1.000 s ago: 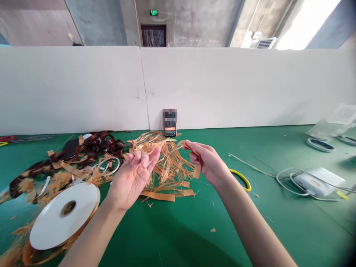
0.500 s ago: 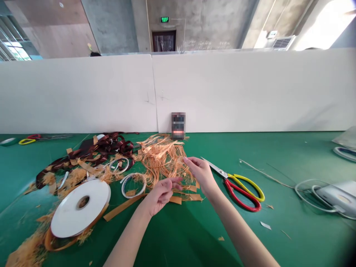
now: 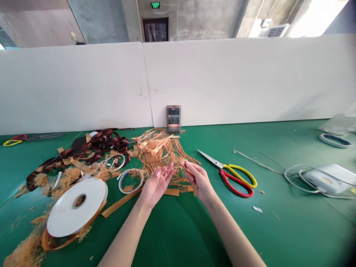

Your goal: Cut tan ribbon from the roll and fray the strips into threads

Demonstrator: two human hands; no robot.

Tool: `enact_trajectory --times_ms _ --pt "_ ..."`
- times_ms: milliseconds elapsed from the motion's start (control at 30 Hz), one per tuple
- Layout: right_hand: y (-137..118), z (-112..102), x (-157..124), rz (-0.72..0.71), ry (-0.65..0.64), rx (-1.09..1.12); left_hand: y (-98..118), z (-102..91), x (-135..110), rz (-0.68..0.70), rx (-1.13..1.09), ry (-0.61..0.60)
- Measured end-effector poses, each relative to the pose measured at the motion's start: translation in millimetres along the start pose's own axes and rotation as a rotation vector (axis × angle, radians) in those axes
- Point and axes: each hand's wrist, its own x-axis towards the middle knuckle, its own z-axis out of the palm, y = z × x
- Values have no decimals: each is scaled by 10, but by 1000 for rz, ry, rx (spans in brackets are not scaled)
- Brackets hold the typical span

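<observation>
My right hand pinches a tan ribbon strip, whose frayed threads reach toward the left. Close by on the left is my left hand, palm turned up and fingers stretched out; its fingertips come near the loose threads, though whether they touch is unclear. Beyond both hands lies a pile of fringed orange-tan ribbon strips. Another flat tan ribbon piece rests left of my left hand. Scissors with one red and one yellow handle lie partly open right of my right hand.
A white ribbon spool sits at left, near white tape-like rings and dark brown ribbon. A second pair of scissors lies far left. A white box with cable is at right. A white partition stands behind.
My left hand has turned its palm up, its fingers extending toward the threads by my right hand. The right hand keeps its pinch, now slightly lower. The whole view has shifted a little.
</observation>
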Motion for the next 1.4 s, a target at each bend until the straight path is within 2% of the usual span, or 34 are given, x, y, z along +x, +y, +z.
enact_trajectory --times_ms 233,400,600,800,1000,1100,1400 --pt "16 -18 23 -7 19 32 18 -58 13 -79 -120 129" --pt "11 -12 28 -3 47 48 12 -38 18 -143 -79 186" --pt "-15 -22 26 -13 53 77 17 -55 18 -152 -60 173" --pt "-50 -100 51 -44 114 106 -3 -61 28 -48 -71 18" --pt "-2 -107 67 -43 115 89 14 -56 50 11 -150 101" --pt "18 -105 73 -41 112 79 24 -50 40 -35 -167 134" --pt "11 -78 45 -59 113 29 14 -57 6 -194 -47 123"
